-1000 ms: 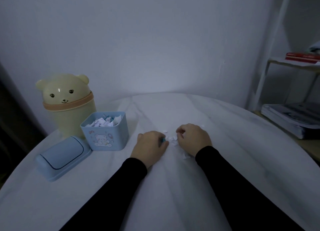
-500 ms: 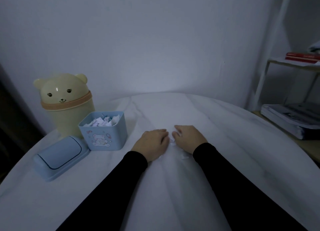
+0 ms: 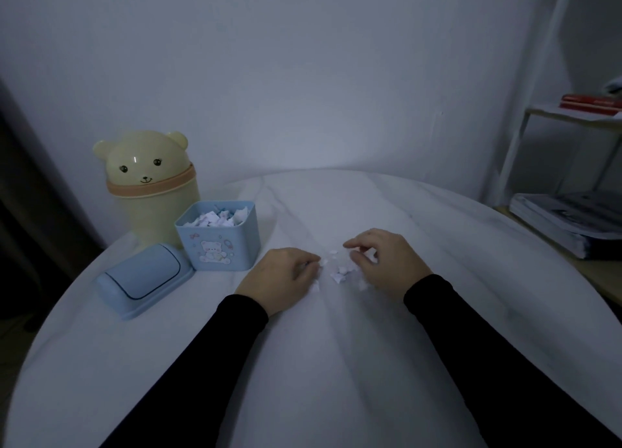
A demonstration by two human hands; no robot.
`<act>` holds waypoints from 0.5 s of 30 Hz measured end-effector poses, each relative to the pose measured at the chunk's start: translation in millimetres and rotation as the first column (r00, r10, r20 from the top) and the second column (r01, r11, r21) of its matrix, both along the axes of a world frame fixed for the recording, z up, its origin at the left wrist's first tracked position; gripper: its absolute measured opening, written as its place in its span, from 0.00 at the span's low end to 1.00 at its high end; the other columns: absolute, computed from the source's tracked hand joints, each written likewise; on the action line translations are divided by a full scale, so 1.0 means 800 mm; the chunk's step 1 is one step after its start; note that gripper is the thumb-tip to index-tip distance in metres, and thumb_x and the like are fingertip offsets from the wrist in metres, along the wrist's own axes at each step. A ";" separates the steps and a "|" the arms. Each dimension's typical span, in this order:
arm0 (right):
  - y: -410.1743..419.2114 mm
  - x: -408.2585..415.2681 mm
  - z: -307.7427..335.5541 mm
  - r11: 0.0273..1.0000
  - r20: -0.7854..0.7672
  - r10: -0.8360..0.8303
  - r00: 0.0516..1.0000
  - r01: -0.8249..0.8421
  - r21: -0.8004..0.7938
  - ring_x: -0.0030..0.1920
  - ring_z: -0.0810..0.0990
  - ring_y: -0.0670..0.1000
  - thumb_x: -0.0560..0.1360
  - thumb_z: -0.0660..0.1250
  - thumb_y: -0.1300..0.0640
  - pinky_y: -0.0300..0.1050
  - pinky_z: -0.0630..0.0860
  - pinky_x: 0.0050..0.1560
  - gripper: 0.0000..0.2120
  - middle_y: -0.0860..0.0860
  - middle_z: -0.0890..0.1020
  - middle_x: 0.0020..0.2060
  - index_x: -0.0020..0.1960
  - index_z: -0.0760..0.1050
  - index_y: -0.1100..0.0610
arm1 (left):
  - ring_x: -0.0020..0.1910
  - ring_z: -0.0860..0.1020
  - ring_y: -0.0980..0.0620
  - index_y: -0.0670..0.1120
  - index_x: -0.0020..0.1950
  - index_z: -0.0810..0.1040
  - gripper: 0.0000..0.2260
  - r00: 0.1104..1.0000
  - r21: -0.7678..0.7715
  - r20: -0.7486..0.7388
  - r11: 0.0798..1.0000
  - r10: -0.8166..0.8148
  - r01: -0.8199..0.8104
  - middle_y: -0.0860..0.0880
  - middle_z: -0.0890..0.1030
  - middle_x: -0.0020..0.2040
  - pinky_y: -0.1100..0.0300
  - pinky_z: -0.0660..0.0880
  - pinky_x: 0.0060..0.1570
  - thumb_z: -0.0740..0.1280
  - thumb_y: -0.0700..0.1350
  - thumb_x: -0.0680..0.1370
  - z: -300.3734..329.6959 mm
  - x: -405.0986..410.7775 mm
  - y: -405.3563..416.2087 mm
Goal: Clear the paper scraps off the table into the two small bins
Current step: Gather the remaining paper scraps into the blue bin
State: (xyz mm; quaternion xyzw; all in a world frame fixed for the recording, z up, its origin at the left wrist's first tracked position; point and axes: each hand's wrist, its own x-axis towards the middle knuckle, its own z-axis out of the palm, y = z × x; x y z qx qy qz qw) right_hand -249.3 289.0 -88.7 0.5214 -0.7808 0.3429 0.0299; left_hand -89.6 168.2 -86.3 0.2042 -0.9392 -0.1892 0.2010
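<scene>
Several small white paper scraps [image 3: 340, 270] lie in a little heap on the white tablecloth [image 3: 336, 363], between my two hands. My left hand [image 3: 281, 277] rests left of the heap with curled fingers, its fingertips on scraps at the heap's edge. My right hand [image 3: 385, 262] sits on the right side, fingers bent and pinching at the scraps. An open blue square bin [image 3: 220, 237] with a bear print, heaped with scraps, stands to the left. Behind it is a cream bear-shaped bin [image 3: 151, 191] with its domed lid on.
The blue bin's lid [image 3: 146, 279] lies on the cloth left of the blue bin. To the right, off the table, a white shelf [image 3: 568, 117] carries a red book, and a stack of magazines [image 3: 568, 220] sits lower down. The wall is close behind.
My hands, pressed together over the heap half a second ago, have drawn slightly apart, so the scraps between them show again. The camera view has shifted a little.
</scene>
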 end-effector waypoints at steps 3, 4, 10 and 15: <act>0.016 0.006 -0.003 0.998 0.057 -0.019 0.998 0.023 -0.055 0.49 0.80 0.52 0.72 0.62 0.71 0.24 0.65 0.45 0.15 0.56 0.82 0.50 0.53 0.82 0.60 | 0.62 0.76 0.49 0.45 0.60 0.80 0.23 0.997 -0.060 0.042 0.997 0.057 -0.055 0.48 0.79 0.62 0.63 0.66 0.63 0.61 0.59 0.73 0.001 0.007 0.001; 0.020 0.010 -0.006 0.997 0.089 -0.028 0.996 0.033 -0.063 0.48 0.80 0.52 0.71 0.61 0.73 0.22 0.66 0.44 0.17 0.57 0.82 0.49 0.52 0.82 0.61 | 0.63 0.75 0.48 0.45 0.62 0.79 0.27 0.992 -0.091 0.089 0.993 0.086 -0.077 0.48 0.78 0.64 0.61 0.66 0.65 0.62 0.62 0.72 -0.001 0.006 0.000; 0.022 0.022 -0.013 0.982 0.128 -0.109 0.986 0.127 -0.138 0.42 0.75 0.50 0.69 0.64 0.73 0.21 0.66 0.43 0.16 0.54 0.79 0.49 0.51 0.82 0.58 | 0.59 0.73 0.45 0.45 0.61 0.78 0.19 0.972 -0.076 0.181 0.988 0.149 -0.137 0.44 0.75 0.58 0.58 0.68 0.63 0.66 0.55 0.75 -0.009 -0.002 0.009; 0.030 0.016 -0.010 0.955 0.133 -0.285 0.949 0.270 0.119 0.63 0.71 0.56 0.72 0.65 0.62 0.36 0.65 0.61 0.21 0.57 0.69 0.61 0.65 0.74 0.60 | 0.58 0.74 0.42 0.39 0.60 0.76 0.14 0.975 -0.055 0.132 0.984 0.177 -0.171 0.41 0.76 0.57 0.59 0.67 0.56 0.63 0.45 0.78 -0.008 -0.007 0.018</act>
